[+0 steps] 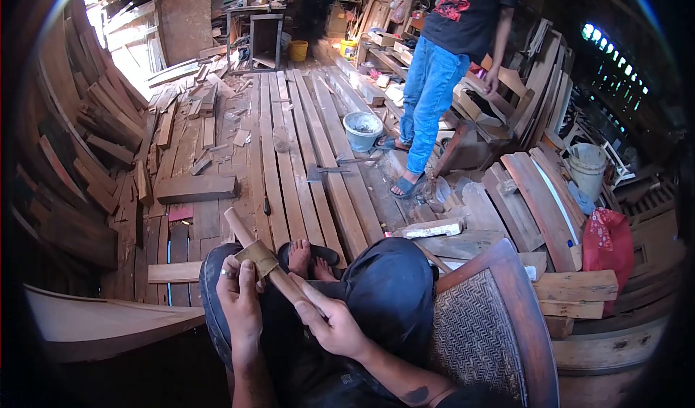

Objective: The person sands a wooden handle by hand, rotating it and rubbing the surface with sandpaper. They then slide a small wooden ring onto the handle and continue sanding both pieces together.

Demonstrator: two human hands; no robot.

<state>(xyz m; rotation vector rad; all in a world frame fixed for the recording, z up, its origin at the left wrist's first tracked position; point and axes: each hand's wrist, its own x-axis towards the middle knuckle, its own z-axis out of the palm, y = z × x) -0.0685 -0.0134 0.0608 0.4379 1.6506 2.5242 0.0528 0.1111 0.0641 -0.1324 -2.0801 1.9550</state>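
Note:
A narrow wooden stick (240,225) slants above my lap, its far end pointing up and left. Around its middle sits a tan strip (258,257), which looks like folded sandpaper. My left hand (240,292) pinches this strip from below, fingers closed on it. The stick's near end is in my right hand (329,321), with the fingers wrapped round it and the thumb along the wood. Beneath both hands are my dark-trousered knees. To the right of my right hand is a woven panel (474,328) in a curved wooden frame (510,285).
Long planks (289,154) cover the floor ahead, with a hammer-like tool (326,170) and a grey bucket (362,128) on them. A person in jeans (434,82) stands beyond. Wood pieces are stacked at right near a red bag (607,241); a thick block (195,188) lies left.

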